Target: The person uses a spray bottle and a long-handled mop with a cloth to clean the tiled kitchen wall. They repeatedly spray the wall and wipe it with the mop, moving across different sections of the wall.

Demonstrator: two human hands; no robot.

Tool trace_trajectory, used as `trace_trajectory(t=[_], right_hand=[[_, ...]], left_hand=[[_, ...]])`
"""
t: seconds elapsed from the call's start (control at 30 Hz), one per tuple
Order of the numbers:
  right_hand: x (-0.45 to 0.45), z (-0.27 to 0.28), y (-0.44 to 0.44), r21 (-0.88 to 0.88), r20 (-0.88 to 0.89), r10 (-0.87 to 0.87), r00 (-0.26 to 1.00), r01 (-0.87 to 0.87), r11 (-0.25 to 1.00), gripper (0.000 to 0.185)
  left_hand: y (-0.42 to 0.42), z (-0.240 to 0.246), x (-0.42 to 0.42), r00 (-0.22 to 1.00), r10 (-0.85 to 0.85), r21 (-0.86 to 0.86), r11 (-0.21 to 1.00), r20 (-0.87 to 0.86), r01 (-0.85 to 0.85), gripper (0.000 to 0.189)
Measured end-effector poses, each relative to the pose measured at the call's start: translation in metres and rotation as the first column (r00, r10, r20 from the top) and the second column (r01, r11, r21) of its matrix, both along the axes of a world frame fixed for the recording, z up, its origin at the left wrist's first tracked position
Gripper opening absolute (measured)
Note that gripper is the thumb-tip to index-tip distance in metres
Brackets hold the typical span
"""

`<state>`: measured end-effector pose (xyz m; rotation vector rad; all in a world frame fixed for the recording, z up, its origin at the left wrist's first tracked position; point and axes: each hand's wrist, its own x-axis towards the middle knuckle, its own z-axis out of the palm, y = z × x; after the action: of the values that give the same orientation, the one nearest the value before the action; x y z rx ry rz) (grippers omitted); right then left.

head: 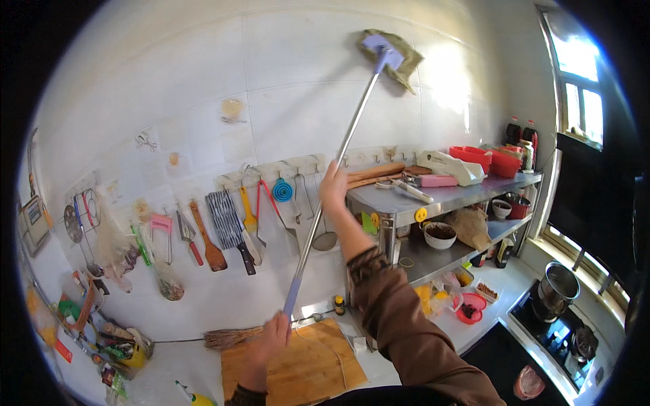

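Note:
A flat mop's metal pole [354,122] slants up across the tiled wall [304,61]. My right hand [333,189] grips the middle of the pole, in front of the hook rail. Lower down, my left hand [275,332] is closed around the end of the mop's lilac handle grip [291,299], above a wooden cutting board [304,360]. At the top, the lilac mop head [390,52] presses an olive-green cloth [406,76] against the wall. The cloth's corners stick out around the plate.
Kitchen tools, including a cleaver [226,223] and a wooden spatula [207,238], hang along the wall. To the right stands a metal shelf [376,200] carrying red baskets [469,157] and a rolling pin [378,171]. A pot [557,289] rests on the gas stove [528,314].

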<state>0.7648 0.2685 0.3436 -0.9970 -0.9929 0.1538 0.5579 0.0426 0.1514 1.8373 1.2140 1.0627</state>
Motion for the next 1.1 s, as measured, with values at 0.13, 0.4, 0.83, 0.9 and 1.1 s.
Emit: trace_trajectory(t=[0.13, 0.4, 0.83, 0.9, 1.1], right_hand=[[-0.064, -0.135, -0.061, 0.016, 0.128, 0.117, 0.985, -0.120, 0.993, 0.046], [-0.012, 0.030, 0.003, 0.021, 0.041, -0.004, 0.999, 0.004, 1.000, 0.053], [-0.099, -0.145, -0.058, 0.139, 0.082, 0.098, 0.992, -0.109, 0.984, 0.043], [-0.091, -0.117, -0.036, 0.083, 0.106, 0.165, 0.981, -0.174, 0.981, 0.044], [-0.028, 0.098, 0.008, -0.006, 0.086, -0.031, 0.996, 0.032, 0.999, 0.052]], left_hand=[[-0.028, -0.148, -0.035, 0.992, 0.034, 0.183, 0.983, -0.121, -0.011, 0.036], [0.038, -0.011, -0.004, 0.975, 0.135, -0.007, 0.991, 0.179, -0.136, 0.041], [-0.031, -0.146, -0.028, 0.958, 0.287, 0.077, 0.955, -0.014, -0.285, 0.047], [-0.020, -0.146, -0.029, 0.937, 0.343, -0.094, 0.937, 0.061, -0.337, 0.047], [0.071, 0.026, 0.003, 0.964, 0.153, 0.178, 0.965, 0.217, -0.193, 0.042]])
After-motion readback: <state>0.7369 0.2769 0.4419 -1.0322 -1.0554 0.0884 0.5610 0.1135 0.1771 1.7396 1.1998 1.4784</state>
